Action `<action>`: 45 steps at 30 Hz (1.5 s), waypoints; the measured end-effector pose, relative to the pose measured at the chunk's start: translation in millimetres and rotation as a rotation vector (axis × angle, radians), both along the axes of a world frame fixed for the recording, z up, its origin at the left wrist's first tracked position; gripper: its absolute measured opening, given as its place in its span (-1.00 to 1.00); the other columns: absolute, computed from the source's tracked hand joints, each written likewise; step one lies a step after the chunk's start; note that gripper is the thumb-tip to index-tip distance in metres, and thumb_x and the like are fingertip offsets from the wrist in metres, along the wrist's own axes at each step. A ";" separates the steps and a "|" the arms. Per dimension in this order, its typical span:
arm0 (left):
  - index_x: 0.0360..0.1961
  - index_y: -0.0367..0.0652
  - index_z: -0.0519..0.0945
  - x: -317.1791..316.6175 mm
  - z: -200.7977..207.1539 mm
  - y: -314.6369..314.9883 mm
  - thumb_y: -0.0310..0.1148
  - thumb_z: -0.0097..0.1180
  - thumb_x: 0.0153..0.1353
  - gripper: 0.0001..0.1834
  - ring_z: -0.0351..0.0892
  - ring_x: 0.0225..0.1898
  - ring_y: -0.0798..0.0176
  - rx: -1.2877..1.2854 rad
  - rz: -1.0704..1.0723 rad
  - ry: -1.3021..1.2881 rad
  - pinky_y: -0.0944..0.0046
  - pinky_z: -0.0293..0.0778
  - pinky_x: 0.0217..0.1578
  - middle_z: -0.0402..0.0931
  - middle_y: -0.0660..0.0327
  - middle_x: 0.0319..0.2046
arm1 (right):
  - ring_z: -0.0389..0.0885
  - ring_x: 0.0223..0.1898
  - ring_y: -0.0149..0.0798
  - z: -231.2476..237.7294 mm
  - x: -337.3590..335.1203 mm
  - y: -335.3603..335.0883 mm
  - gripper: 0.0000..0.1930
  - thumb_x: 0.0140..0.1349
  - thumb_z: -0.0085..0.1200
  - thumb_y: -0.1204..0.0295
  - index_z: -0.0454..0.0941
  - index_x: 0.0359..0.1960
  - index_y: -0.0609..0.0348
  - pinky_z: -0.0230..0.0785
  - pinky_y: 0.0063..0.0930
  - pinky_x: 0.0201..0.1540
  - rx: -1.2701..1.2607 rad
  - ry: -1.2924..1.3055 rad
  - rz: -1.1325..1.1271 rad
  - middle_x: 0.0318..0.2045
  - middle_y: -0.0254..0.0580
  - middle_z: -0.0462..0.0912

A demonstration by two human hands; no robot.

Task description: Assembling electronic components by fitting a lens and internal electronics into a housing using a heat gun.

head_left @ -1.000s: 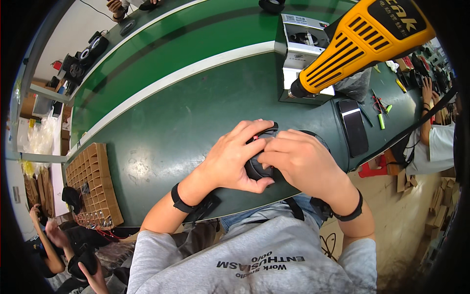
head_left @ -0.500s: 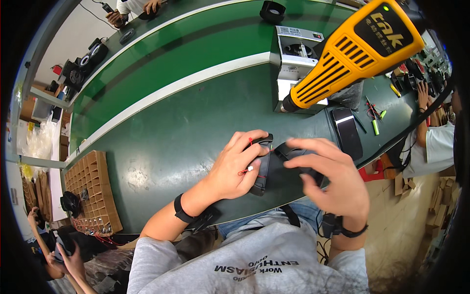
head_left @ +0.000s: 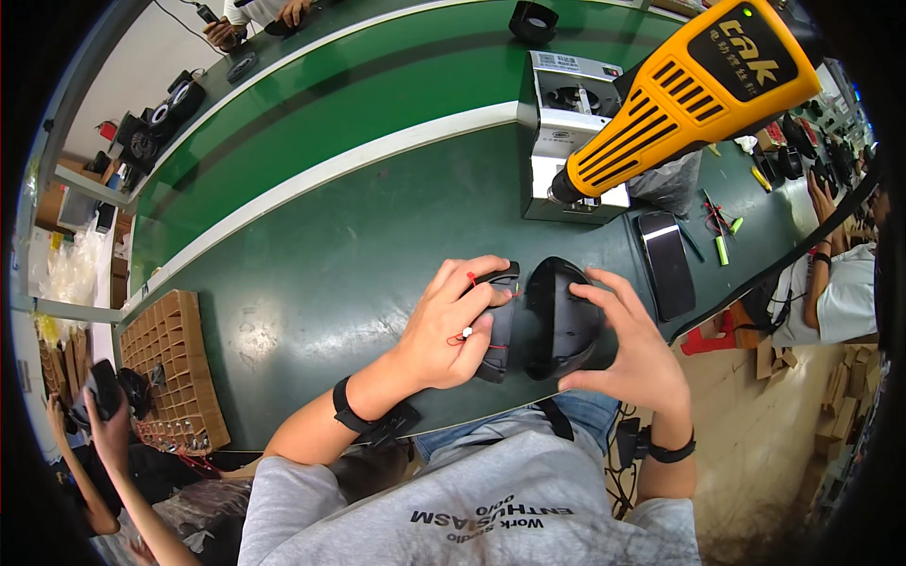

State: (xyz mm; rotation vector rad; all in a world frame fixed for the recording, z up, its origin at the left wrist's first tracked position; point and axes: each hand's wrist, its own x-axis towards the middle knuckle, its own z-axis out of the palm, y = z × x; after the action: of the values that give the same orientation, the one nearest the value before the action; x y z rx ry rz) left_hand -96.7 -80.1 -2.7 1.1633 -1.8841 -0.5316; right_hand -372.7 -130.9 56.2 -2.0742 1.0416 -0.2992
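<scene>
Left grip (head_left: 439,330) clasps the black part (head_left: 501,335), I'd judge to pin its red wire (head_left: 454,341); my right grip (head_left: 644,351) holds the curved shell (head_left: 569,325) apart.

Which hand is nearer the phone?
Right. The right hand is left of the phone, closer to the person's body; the left hand is farther left, beyond the black shell, holding a black part.

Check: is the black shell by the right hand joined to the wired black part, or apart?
Apart: green tabletop shows between the black shell and the wired black part.
</scene>
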 end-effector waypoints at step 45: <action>-0.16 -0.33 0.65 0.2 -11.6 -3.1 -0.45 0.04 0.01 -0.65 0.48 0.08 -0.18 -0.053 0.019 0.040 -0.06 0.42 0.14 0.51 -0.15 0.18 | 0.45 0.35 0.13 -50.2 29.3 -2.3 -0.01 -0.33 0.71 0.19 0.48 0.27 0.05 0.39 -0.05 0.35 -0.168 -0.384 0.113 0.43 0.01 0.39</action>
State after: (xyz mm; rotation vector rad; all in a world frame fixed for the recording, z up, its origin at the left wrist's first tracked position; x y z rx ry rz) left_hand -96.5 -83.2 -14.3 1.1264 -1.8409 -0.4880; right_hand -343.4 -133.2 6.0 -2.1027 0.6849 -0.7159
